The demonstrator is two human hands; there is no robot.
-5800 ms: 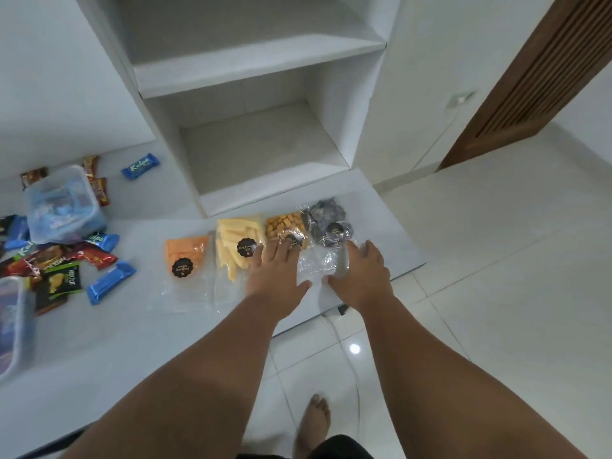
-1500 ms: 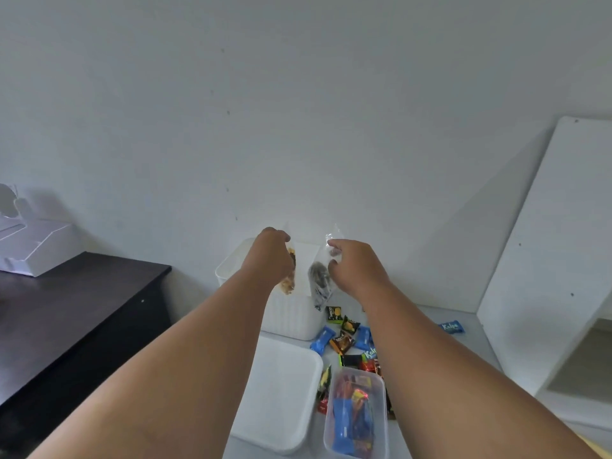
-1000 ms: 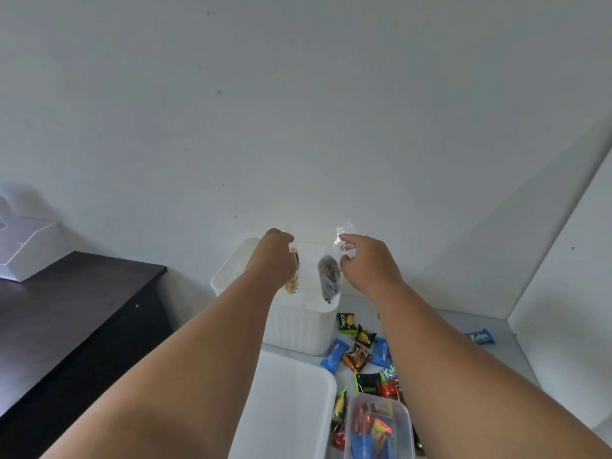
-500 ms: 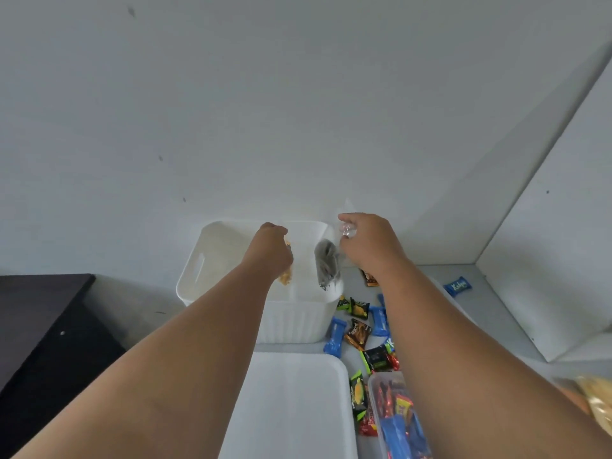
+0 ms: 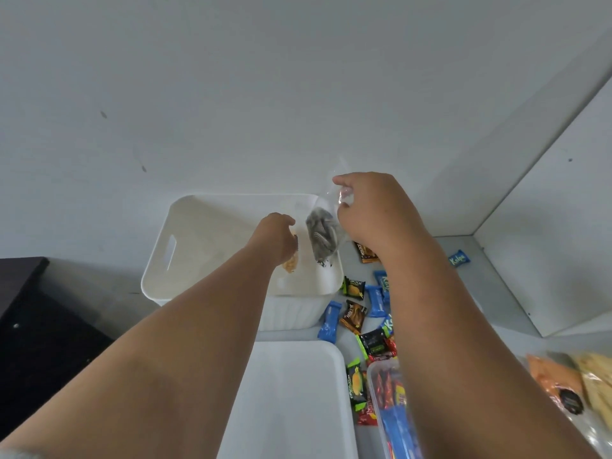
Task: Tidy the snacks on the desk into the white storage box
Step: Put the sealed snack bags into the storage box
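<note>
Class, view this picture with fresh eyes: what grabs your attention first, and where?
Both hands hang over the white storage box at centre: the left hand holds a bag of golden snacks inside it, the right hand pinches a clear bag of dark snacks over its right end. Right of the box, wrapped snacks lie scattered on the desk.

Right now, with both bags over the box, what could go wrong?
The dark snack bag, pinched in the right hand, hangs close to the right wall of the white storage box; released there, it might snag the rim or land among the wrapped snacks. The left hand hides most of the orange snack bag, so its drop is unclear.
</note>
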